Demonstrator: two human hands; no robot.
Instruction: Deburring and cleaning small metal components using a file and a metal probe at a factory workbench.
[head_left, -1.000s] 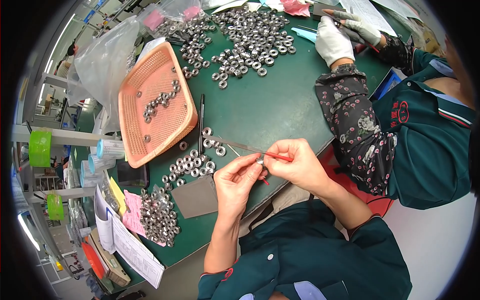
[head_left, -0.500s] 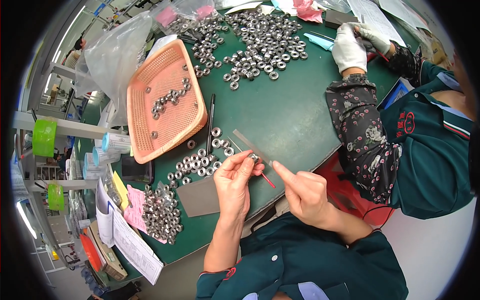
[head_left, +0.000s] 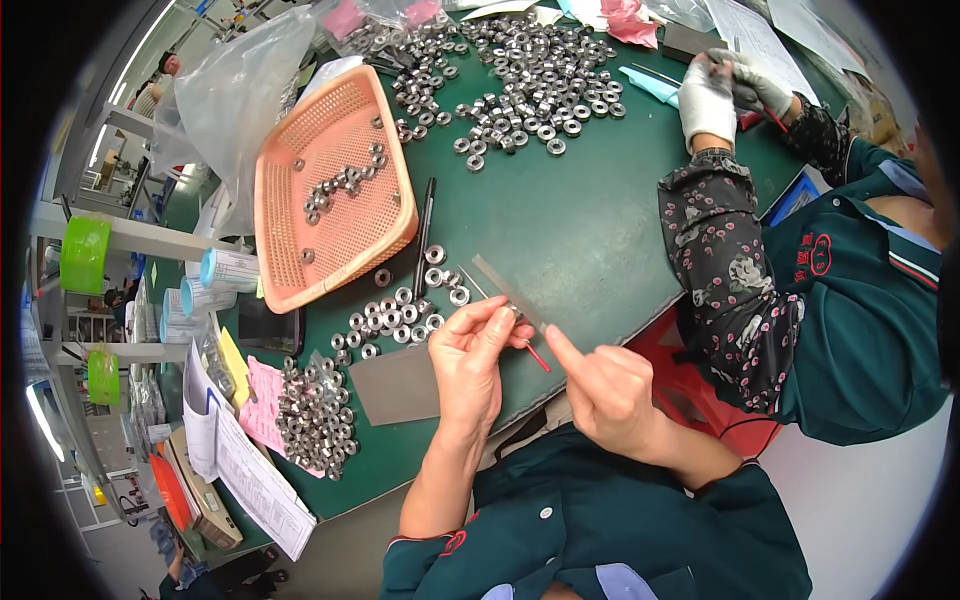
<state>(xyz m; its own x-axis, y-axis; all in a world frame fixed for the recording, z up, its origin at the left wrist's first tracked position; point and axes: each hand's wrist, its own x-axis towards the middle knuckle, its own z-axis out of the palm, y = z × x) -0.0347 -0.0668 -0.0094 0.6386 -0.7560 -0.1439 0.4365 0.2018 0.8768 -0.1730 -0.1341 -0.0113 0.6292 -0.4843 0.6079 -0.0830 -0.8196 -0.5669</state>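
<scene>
Steel ring, small and bright, pinched between thumb and fingertips of the left hand, just above the near edge of the green bench. Left fingers pressed together around the ring, with a thin red stick poking out below them toward the right. Right hand just beside, loosely curled, forefinger stretched toward the ring, close to the red stick; whether touching it, cannot tell. Nothing clearly gripped in the right hand.

Orange perforated basket, tilted on the bench to the upper left, holding a sparse scatter of steel rings, most near its middle. Between basket and left hand, a loose cluster of rings flat on the bench, with a black pen lying alongside and a thin grey strip slanting past the fingertips. Grey flat sheet at the bench edge under the left wrist. Further left, a second heap of rings on pink paper. Big spread of rings at the far end of the bench.

Clear plastic bag behind the basket, contents hard to make out. Co-worker's white-gloved hand at upper right, working something small and partly hidden by the glove; floral sleeve resting on the bench edge. Shelving and papers at left warped by the lens rim, cut off.
</scene>
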